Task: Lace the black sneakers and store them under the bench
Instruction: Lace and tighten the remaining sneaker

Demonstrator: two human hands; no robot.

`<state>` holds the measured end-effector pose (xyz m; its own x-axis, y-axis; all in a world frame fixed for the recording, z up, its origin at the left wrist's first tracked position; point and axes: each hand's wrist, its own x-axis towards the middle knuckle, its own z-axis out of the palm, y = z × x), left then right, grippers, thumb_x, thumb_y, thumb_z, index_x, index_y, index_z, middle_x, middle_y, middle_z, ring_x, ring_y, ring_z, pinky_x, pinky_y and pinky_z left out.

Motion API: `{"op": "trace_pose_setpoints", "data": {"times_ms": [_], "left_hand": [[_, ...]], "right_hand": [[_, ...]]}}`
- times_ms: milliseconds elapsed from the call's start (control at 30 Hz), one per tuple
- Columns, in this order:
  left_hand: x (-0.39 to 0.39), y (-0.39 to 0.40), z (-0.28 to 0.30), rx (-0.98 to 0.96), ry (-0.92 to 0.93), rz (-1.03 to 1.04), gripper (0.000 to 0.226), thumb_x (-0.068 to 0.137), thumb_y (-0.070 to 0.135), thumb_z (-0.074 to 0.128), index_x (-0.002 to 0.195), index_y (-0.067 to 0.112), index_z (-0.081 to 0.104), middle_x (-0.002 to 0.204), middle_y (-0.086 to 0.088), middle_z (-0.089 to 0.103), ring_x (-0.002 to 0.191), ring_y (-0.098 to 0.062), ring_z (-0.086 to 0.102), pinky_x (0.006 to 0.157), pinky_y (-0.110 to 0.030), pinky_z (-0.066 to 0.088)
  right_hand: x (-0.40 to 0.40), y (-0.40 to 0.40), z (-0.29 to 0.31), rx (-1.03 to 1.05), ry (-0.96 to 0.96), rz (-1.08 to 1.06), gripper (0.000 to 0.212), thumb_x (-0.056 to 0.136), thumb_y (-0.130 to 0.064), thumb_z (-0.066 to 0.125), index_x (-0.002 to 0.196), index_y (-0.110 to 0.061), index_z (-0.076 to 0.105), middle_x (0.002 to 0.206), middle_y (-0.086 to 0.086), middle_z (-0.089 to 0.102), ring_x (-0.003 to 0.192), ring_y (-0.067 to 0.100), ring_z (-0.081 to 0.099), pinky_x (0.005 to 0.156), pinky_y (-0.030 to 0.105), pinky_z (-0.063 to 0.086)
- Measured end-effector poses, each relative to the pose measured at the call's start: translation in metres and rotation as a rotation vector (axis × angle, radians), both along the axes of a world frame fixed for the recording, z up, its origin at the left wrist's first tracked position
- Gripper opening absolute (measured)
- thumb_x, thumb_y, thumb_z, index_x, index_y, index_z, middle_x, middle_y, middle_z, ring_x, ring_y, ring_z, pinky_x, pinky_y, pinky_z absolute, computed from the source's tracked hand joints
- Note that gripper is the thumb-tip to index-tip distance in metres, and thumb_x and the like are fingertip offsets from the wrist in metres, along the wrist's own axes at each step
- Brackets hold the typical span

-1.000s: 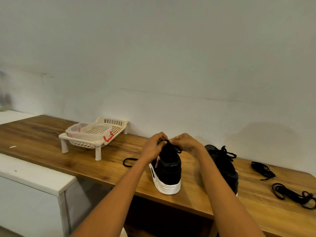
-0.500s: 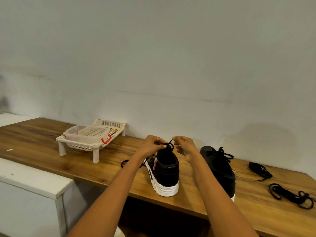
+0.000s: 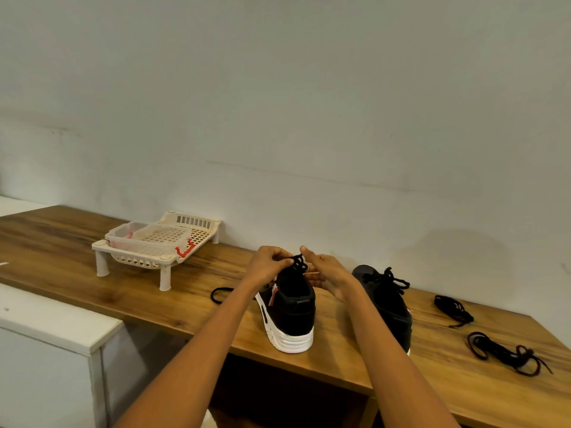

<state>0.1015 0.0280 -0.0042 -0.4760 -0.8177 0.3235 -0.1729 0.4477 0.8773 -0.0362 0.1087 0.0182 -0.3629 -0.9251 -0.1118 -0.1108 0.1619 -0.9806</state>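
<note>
A black sneaker with a white sole [image 3: 292, 313] stands heel toward me near the front edge of the wooden bench [image 3: 191, 301]. My left hand [image 3: 267, 265] and my right hand [image 3: 327, 273] are at its top, each pinching the black lace [image 3: 298, 261] bunched between them. One end of that lace [image 3: 221, 293] trails on the wood to the left of the shoe. A second black sneaker [image 3: 386, 304], with its lace tied on top, stands just to the right, partly hidden by my right forearm.
A cream plastic rack on legs [image 3: 160, 245] holding a clear tub with a red clip stands at the back left. Two loose dark laces [image 3: 452, 308] [image 3: 506, 355] lie on the right of the bench. A white cabinet [image 3: 46, 329] sits lower left. Wall runs behind.
My hands have drawn apart a little and lifted, pulling the lace up from the sneaker's top. The view has shifted slightly.
</note>
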Motion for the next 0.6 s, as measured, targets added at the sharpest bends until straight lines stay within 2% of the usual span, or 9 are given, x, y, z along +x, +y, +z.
{"op": "trace_pose_setpoints", "data": {"times_ms": [67,167,300,433,600], "left_hand": [[-0.0018,0.0007,-0.0015,-0.002,0.014,0.027,0.017,0.086,0.018,0.067,0.101,0.011,0.071,0.095,-0.002,0.071,0.083,-0.011,0.064,0.061,-0.017,0.046],[-0.0031,0.0005,-0.0030,-0.001,0.031,0.044,0.016,0.084,0.016,0.069,0.099,0.010,0.072,0.095,-0.004,0.071,0.090,-0.014,0.065,0.075,-0.027,0.053],[-0.0037,0.0010,-0.0037,-0.012,0.035,0.055,0.015,0.084,0.016,0.069,0.098,0.011,0.072,0.096,-0.005,0.072,0.090,-0.014,0.066,0.083,-0.030,0.054],[-0.0029,0.0007,-0.0048,-0.023,0.038,0.051,0.016,0.084,0.014,0.069,0.099,0.008,0.071,0.096,-0.006,0.072,0.091,-0.015,0.066,0.086,-0.031,0.054],[-0.0027,0.0013,-0.0043,-0.049,0.028,0.045,0.016,0.084,0.014,0.069,0.099,0.008,0.071,0.096,-0.005,0.071,0.091,-0.015,0.065,0.084,-0.027,0.052]], "right_hand": [[-0.0009,-0.0001,0.0004,-0.017,0.015,0.017,0.033,0.084,-0.028,0.071,0.103,-0.006,0.056,0.102,0.015,0.064,0.083,0.022,0.063,0.077,0.031,0.055],[-0.0019,0.0002,0.0007,-0.075,0.039,-0.014,0.016,0.085,-0.001,0.065,0.096,-0.007,0.055,0.092,0.015,0.062,0.073,0.019,0.061,0.069,0.028,0.054],[-0.0016,0.0025,0.0027,-0.134,0.113,0.008,0.018,0.086,0.003,0.061,0.101,-0.003,0.054,0.093,0.015,0.060,0.085,0.023,0.062,0.077,0.028,0.055],[0.0036,0.0006,-0.0003,-0.143,0.141,0.007,0.027,0.086,0.002,0.063,0.109,-0.003,0.051,0.086,0.009,0.060,0.078,0.016,0.062,0.065,0.019,0.055],[0.0037,0.0019,-0.0011,-0.145,0.245,-0.009,0.025,0.086,-0.003,0.064,0.107,-0.005,0.052,0.079,0.004,0.062,0.075,0.012,0.061,0.067,0.024,0.048]]}}
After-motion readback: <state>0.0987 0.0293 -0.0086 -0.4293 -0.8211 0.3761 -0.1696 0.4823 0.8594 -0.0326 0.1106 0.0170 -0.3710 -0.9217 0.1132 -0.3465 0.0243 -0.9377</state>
